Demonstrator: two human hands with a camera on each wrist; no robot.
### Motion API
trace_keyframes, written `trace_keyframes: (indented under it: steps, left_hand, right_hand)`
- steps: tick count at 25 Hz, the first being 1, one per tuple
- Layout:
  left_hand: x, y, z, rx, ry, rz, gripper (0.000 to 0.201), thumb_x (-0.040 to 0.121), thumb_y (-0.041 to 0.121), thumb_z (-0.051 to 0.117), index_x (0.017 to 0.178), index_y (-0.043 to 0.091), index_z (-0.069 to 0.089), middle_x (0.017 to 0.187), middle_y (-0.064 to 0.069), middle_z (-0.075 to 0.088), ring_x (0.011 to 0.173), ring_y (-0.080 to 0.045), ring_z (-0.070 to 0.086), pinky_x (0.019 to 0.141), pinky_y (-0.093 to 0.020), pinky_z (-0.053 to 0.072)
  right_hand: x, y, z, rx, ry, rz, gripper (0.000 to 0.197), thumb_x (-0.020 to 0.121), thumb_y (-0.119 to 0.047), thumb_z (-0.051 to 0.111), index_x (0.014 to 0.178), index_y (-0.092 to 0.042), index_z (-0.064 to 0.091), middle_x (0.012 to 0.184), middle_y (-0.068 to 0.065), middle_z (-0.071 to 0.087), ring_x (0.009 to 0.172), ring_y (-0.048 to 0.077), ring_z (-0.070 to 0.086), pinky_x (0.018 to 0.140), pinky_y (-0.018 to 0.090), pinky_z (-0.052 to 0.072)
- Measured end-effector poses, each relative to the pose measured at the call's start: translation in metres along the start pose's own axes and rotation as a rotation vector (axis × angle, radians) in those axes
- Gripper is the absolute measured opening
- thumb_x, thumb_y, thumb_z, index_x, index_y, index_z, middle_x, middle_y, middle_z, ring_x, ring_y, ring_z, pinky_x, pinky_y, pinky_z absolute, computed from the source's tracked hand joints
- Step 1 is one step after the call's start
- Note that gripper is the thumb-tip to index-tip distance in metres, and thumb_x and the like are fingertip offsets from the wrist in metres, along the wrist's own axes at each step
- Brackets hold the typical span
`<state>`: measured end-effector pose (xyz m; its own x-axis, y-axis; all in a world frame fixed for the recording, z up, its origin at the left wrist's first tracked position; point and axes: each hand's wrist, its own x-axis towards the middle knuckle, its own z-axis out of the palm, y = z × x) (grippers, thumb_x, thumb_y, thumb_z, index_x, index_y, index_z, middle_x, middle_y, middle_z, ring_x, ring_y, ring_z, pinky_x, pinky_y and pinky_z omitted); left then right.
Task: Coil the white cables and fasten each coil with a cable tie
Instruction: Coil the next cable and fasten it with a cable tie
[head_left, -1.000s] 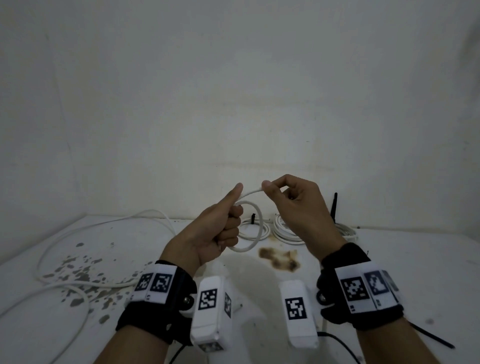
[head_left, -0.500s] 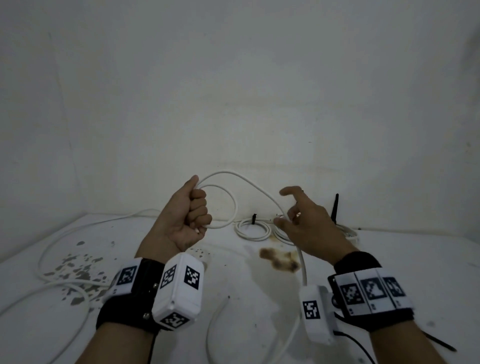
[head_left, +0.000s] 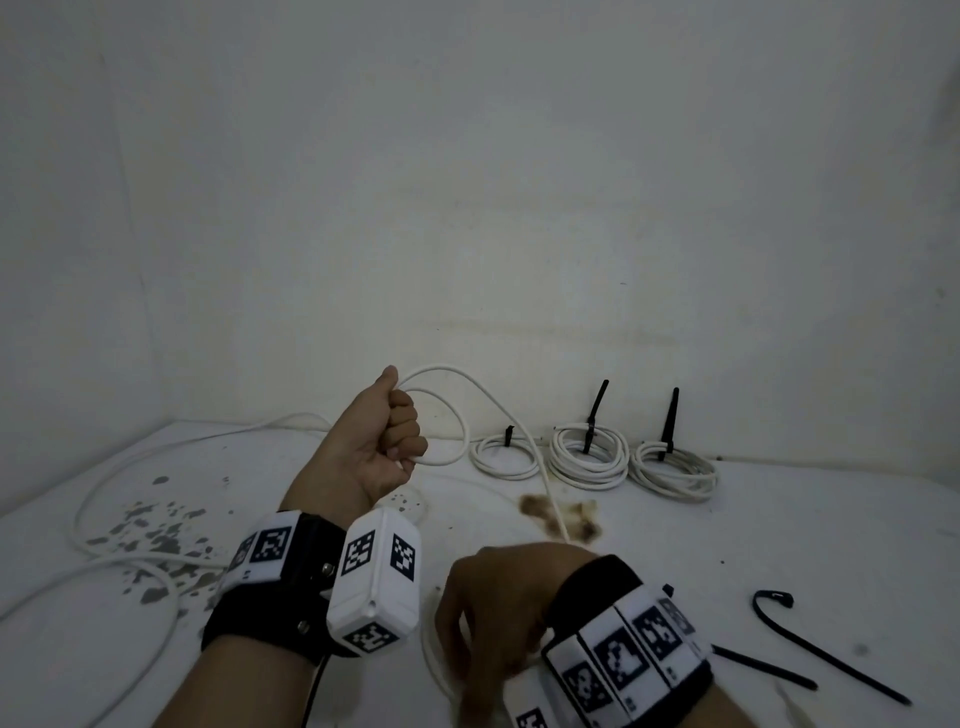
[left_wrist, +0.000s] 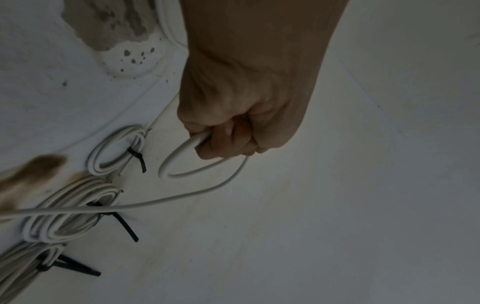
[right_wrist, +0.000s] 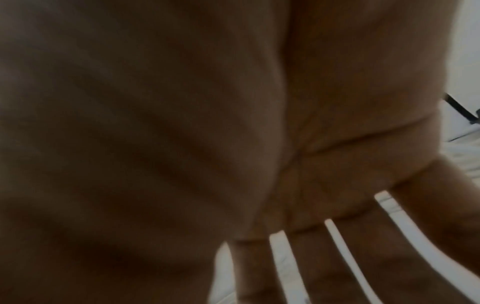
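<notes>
White cable (head_left: 457, 415) looped in left hand (head_left: 379, 447)

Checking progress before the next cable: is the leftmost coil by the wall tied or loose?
Tied. A black cable tie wraps the leftmost coil, its short tail sticking out.

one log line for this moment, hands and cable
left hand: grips small loop of white cable | right hand: open, fingers spread, low over table | tied white coils: three at wall
</notes>
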<state>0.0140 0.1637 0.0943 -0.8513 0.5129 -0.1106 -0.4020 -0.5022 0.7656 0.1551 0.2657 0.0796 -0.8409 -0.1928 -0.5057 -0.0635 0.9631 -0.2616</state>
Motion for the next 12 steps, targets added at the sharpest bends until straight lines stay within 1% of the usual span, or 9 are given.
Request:
trace_keyframes:
  steps: [2, 4, 5, 6, 7, 8, 9, 10, 12]
  left_hand:
    - [-0.001, 0.002, -0.001, -0.002, -0.009, -0.008, 0.058, 0.103, 0.044, 0.042, 0.05, 0.022, 0.028, 0.036, 0.007, 0.016, 0.024, -0.007, 0.014, 0.029, -0.018, 0.011]
    - [-0.002, 0.004, -0.003, -0.015, -0.03, -0.014, 0.058, 0.103, 0.044, 0.042, 0.05, 0.022, 0.029, 0.036, 0.007, 0.016, 0.024, -0.007, 0.014, 0.029, -0.017, 0.011]
    - [-0.003, 0.005, -0.003, -0.022, -0.045, -0.019, 0.059, 0.103, 0.044, 0.042, 0.05, 0.022, 0.03, 0.035, 0.007, 0.017, 0.024, -0.007, 0.014, 0.029, -0.017, 0.011]
    - [-0.003, 0.005, -0.003, -0.03, -0.062, -0.028, 0.06, 0.102, 0.044, 0.042, 0.048, 0.022, 0.031, 0.035, 0.007, 0.017, 0.025, -0.008, 0.011, 0.029, -0.017, 0.011]
    - [-0.004, 0.006, -0.004, -0.044, -0.079, -0.038, 0.061, 0.102, 0.044, 0.042, 0.047, 0.021, 0.032, 0.035, 0.007, 0.017, 0.028, -0.009, 0.007, 0.029, -0.017, 0.011]
    - [-0.004, 0.005, -0.004, -0.062, -0.094, -0.049, 0.062, 0.102, 0.044, 0.042, 0.046, 0.021, 0.032, 0.034, 0.007, 0.018, 0.034, -0.01, 0.003, 0.029, -0.018, 0.011]
    - [-0.003, 0.005, -0.005, -0.084, -0.109, -0.058, 0.062, 0.102, 0.044, 0.041, 0.046, 0.021, 0.033, 0.033, 0.007, 0.018, 0.039, -0.01, 0.001, 0.029, -0.018, 0.011]
    - [-0.003, 0.005, -0.006, -0.102, -0.126, -0.066, 0.062, 0.103, 0.044, 0.04, 0.046, 0.021, 0.033, 0.033, 0.006, 0.018, 0.041, -0.011, 0.0, 0.029, -0.018, 0.012]
    - [-0.001, 0.003, -0.007, -0.121, -0.166, -0.078, 0.061, 0.103, 0.043, 0.039, 0.046, 0.02, 0.033, 0.034, 0.006, 0.015, 0.041, -0.011, 0.0, 0.028, -0.018, 0.012]
  right_hand:
    - [0.006, 0.006, 0.001, -0.016, 0.033, 0.044, 0.029, 0.07, -0.029, 0.089, 0.093, -0.018, 0.073, 0.068, -0.006, 0.068, 0.055, 0.006, 0.059, 0.068, 0.026, 0.054]
    - [0.006, 0.016, -0.001, -0.015, 0.041, 0.059, 0.023, 0.072, -0.022, 0.086, 0.092, -0.018, 0.076, 0.075, -0.003, 0.072, 0.06, 0.009, 0.063, 0.069, 0.029, 0.058]
    - [0.005, 0.022, -0.002, -0.018, 0.077, 0.062, 0.02, 0.072, -0.021, 0.083, 0.091, -0.019, 0.076, 0.077, -0.003, 0.073, 0.064, 0.01, 0.066, 0.071, 0.031, 0.059]
    - [0.004, 0.03, -0.004, -0.014, 0.159, 0.063, 0.017, 0.074, -0.021, 0.08, 0.09, -0.02, 0.076, 0.08, -0.003, 0.074, 0.07, 0.011, 0.068, 0.072, 0.031, 0.06]
    - [0.001, 0.038, -0.007, 0.013, 0.283, 0.06, 0.013, 0.078, -0.021, 0.077, 0.09, -0.022, 0.074, 0.084, -0.004, 0.074, 0.074, 0.01, 0.068, 0.072, 0.028, 0.06]
    - [-0.001, 0.045, -0.011, 0.077, 0.428, 0.047, 0.01, 0.082, -0.019, 0.073, 0.09, -0.023, 0.072, 0.086, -0.004, 0.073, 0.073, 0.007, 0.065, 0.067, 0.021, 0.055]
    - [-0.003, 0.052, -0.015, 0.191, 0.58, 0.026, 0.01, 0.085, -0.013, 0.068, 0.092, -0.021, 0.069, 0.087, -0.002, 0.072, 0.069, 0.006, 0.062, 0.06, 0.015, 0.049]
    - [-0.004, 0.058, -0.019, 0.351, 0.727, -0.001, 0.014, 0.087, -0.006, 0.06, 0.093, -0.016, 0.067, 0.087, 0.001, 0.073, 0.065, 0.008, 0.059, 0.054, 0.013, 0.045]
    - [-0.003, 0.063, -0.024, 0.704, 0.961, -0.037, 0.024, 0.09, 0.003, 0.049, 0.091, -0.012, 0.067, 0.08, 0.005, 0.07, 0.065, 0.017, 0.054, 0.051, 0.02, 0.043]
